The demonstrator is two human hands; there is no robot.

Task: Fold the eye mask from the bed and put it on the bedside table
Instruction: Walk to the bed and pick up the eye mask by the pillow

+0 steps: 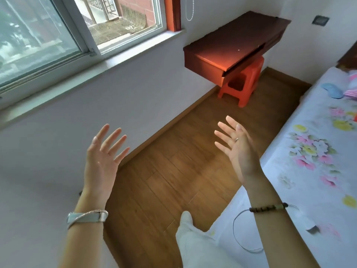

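Bare forearms, no sleeves. The left hand (pixel 102 161) has a pale blue-grey watch strap (pixel 85 218) and thin silver bangle (pixel 87 214) at its wrist, lower left. The right hand (pixel 240 149) wears a ring (pixel 236 139), plus a dark beaded bracelet (pixel 267 207). White trouser leg (pixel 195 242) bottom centre.

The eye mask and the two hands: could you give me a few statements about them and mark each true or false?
1. Both the left hand and the right hand are open and hold nothing. True.
2. The blue eye mask lies on the bedside table. False: it lies on the floral bed sheet.
3. An orange plastic stool stands under the table. True.
4. The right hand touches the mask. False: it is well short of it.
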